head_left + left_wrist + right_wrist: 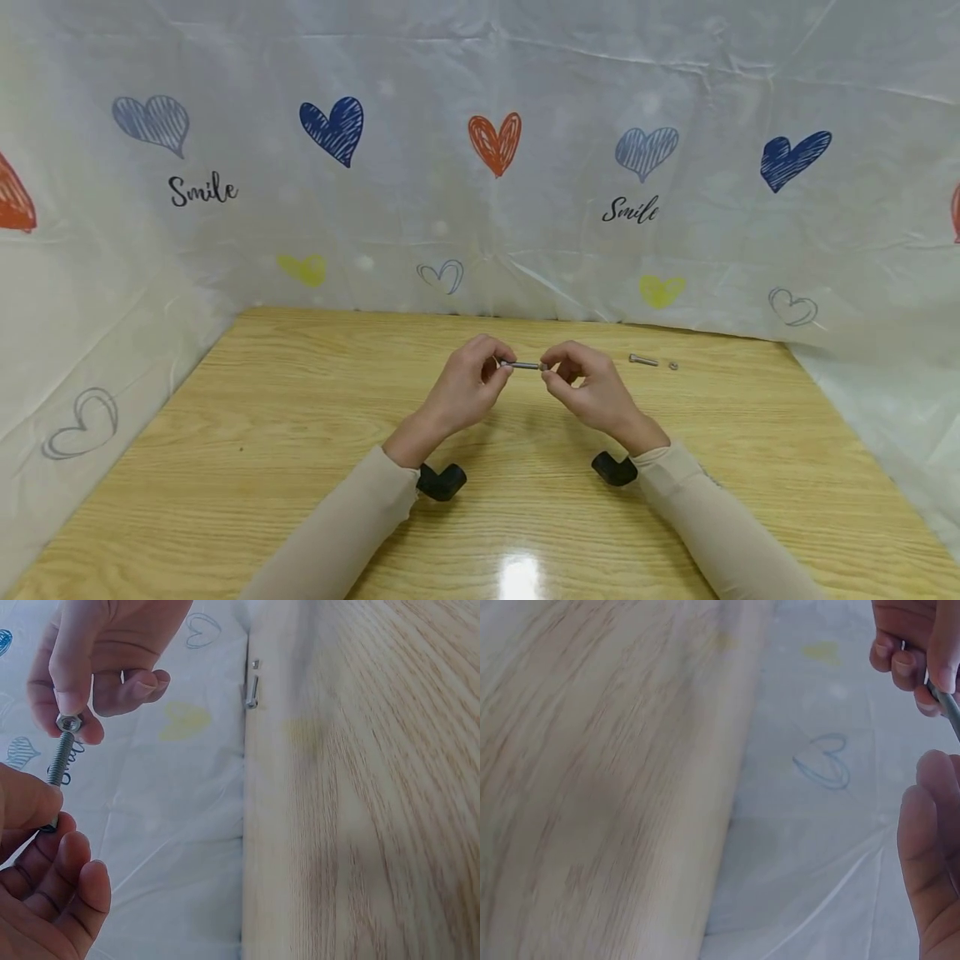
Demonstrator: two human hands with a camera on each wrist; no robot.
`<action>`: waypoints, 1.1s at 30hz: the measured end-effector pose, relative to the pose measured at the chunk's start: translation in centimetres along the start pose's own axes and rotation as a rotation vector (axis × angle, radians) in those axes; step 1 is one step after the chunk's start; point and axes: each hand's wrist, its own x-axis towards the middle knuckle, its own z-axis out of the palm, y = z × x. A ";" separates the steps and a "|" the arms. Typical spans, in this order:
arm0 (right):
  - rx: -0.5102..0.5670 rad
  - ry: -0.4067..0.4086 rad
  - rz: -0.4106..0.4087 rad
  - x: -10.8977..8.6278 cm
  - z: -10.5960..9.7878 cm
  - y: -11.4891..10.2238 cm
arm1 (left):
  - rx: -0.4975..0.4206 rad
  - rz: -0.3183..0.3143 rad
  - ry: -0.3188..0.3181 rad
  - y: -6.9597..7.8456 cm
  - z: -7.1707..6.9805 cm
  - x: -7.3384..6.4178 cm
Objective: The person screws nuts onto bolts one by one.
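Left wrist: left fingers (pixel 28 801) pinch a bolt (pixel 60 759) near its head, right fingers (pixel 70 675) a nut (pixel 69 724) at its tip.

The threaded bolt (pixel 60 759) and nut (pixel 69 722) are metal, the glossy tabletop (pixel 300 392) apparently wood.

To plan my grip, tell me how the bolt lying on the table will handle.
Looking metallic, the loose bolt is probably stiff and heavy for its size. Its round shank may roll if pushed, likely curving because the head is wider.

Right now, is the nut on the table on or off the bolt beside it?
Off: the nut lies apart from the bolt, table showing between.
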 end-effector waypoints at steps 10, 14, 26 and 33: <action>0.021 0.007 0.012 -0.1 0.3 0.0 | -0.013 -0.004 0.010 0.1 -0.2 -0.1; 0.039 0.005 0.023 0.0 0.4 -0.1 | -0.011 -0.002 0.012 0.2 -0.2 -0.2; 0.063 0.002 0.051 -0.2 0.5 -0.2 | -0.016 0.011 0.008 0.2 0.1 -0.3; 0.094 0.013 0.039 0.0 0.5 -0.2 | -0.006 -0.003 0.005 0.5 -0.2 -0.2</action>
